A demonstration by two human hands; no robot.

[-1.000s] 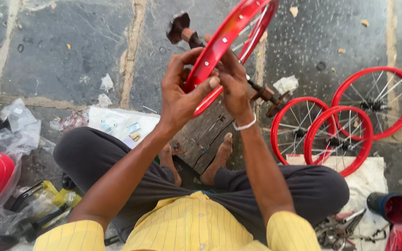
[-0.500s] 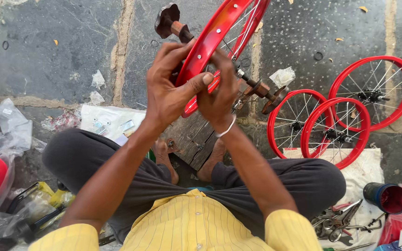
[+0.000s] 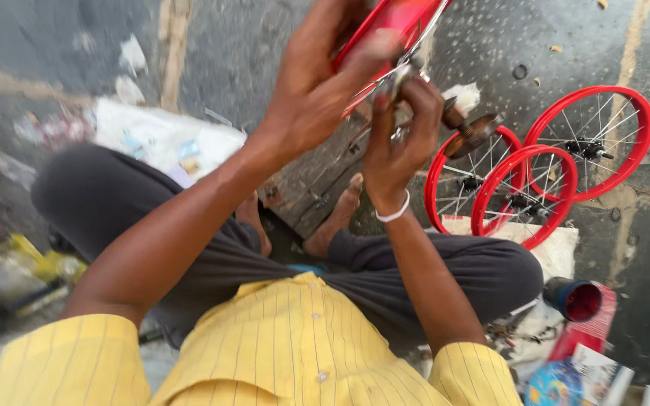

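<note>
- A white bag (image 3: 161, 137) with small coloured labels lies at upper left; a blue printed package (image 3: 558, 383) sits at bottom right, beside a red-lined cup (image 3: 577, 298).
- The red rim (image 3: 385, 26) is at top centre.
- The left hand (image 3: 317, 90) wraps its fingers over the rim.
- The right hand (image 3: 400, 139) pinches a spoke just below the rim.

Three red spoked wheels (image 3: 551, 165) are lying clustered on the pavement (image 3: 250, 53) to the right, blocking that side. A red-mouthed can (image 3: 575, 298) and scattered small tools (image 3: 513, 338) are crowding the lower right corner. To the left, a white plastic bag (image 3: 159, 139) and blurred clutter (image 3: 24, 278) are taking up the ground. The pavement ahead, upper left, is lying bare but for paper scraps (image 3: 131, 54). The crossed legs (image 3: 445, 263) are closing off the space underneath the raised hands.
</note>
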